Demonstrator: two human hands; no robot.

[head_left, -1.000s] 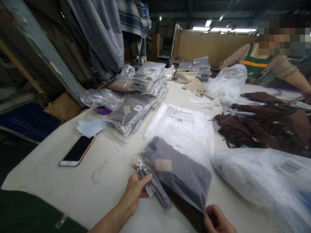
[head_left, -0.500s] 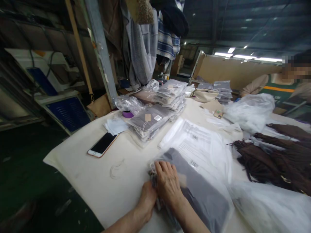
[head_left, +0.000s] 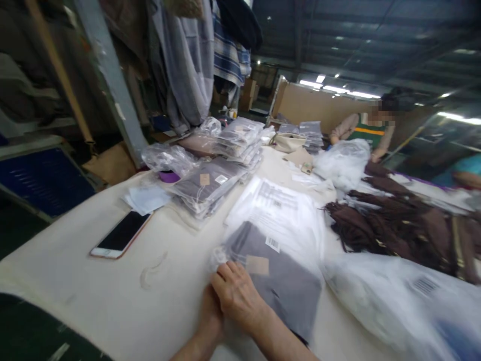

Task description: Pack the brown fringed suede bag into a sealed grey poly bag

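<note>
A clear plastic bag [head_left: 218,256] with a folded grey cloth item [head_left: 285,288] in it lies in front of me. Through the film a tan tag [head_left: 257,265] and a white barcode label [head_left: 272,244] show. My right hand [head_left: 238,296] is closed on the bag's left edge, its fingers curled over the film. Close against it, my left hand [head_left: 210,313] is closed at the same edge, its fingertips hidden behind the right hand. Under the bag's far part lies a stack of white printed plastic bags [head_left: 293,208].
A phone [head_left: 122,235] and pale papers [head_left: 146,198] lie at left. Beyond stand stacks of bagged grey items [head_left: 210,183]. Dark brown fringed cloths [head_left: 406,220] and a filled plastic bag [head_left: 398,291] are at right. Across the table is a co-worker [head_left: 370,133] in a green apron.
The view has turned to the right, so the table's things sit further left. The bag's tan tag and barcode are less covered by my right hand. Both hands stay at the bag's edge.
</note>
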